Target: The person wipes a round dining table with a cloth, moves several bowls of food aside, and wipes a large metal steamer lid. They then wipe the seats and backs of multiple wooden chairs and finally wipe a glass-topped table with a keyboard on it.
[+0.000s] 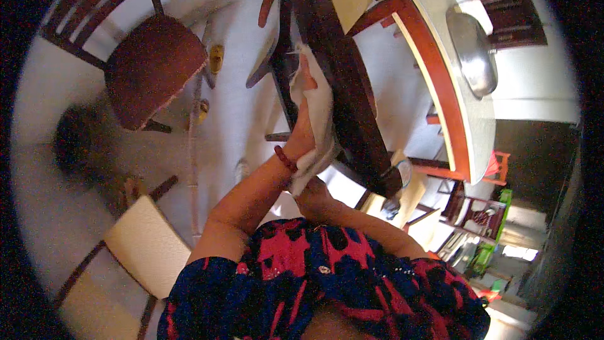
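Observation:
A pale cloth [321, 108] runs lengthwise against a dark wooden furniture part [349, 89] in the centre. My left hand [304, 99], with a dark red beaded bracelet at the wrist, reaches up along it, and the cloth is wrapped about the fingers and palm. Nearer my body, my right hand [314, 193] is at the cloth's lower end; its fingers are blurred and partly hidden, so its grip cannot be made out. The wooden part is long and dark brown, and other slim dark wooden parts stand left of it.
At upper left stands a dark wooden chair [153, 68] with a reddish seat. A pale-seated chair [146, 241] is at lower left, near a dark blurred shape [82, 144]. To the right, a red-edged table [434, 71] bears a metal basin [472, 52]. More furniture stands at lower right.

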A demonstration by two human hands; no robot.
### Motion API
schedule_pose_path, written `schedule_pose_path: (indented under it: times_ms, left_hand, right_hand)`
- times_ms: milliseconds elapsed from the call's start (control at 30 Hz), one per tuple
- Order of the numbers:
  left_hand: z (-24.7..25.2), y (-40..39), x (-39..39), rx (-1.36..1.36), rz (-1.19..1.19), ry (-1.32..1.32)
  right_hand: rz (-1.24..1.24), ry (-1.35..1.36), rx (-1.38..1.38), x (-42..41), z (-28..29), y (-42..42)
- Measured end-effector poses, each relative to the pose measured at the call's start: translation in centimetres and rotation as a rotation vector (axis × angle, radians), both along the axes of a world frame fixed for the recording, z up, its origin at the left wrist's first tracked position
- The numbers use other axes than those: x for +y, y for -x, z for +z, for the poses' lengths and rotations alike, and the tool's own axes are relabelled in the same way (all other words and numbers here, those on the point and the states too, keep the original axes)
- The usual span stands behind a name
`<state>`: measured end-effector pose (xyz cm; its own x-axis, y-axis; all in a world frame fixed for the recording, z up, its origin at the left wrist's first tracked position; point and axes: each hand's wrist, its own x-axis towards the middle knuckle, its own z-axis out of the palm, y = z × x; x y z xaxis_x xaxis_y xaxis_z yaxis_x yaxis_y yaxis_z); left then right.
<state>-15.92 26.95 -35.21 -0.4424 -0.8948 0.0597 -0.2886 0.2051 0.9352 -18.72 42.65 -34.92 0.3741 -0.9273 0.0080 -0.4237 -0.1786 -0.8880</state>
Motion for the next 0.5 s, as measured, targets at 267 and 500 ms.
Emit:
schedule_pose_path:
  times_ms: [267, 500]
  left_hand:
    - [1.4, -3.7, 4.1, -0.037, -0.015, -0.23]
    - [1.0, -7.6, 5.6, -0.444, -0.162, -0.317]
  right_hand:
    - [-0.152, -0.759, -1.468, 1.8, -1.9, -2.0]
    - [-0.394, -0.112, -0.062, 0.7, -5.1, -1.1]
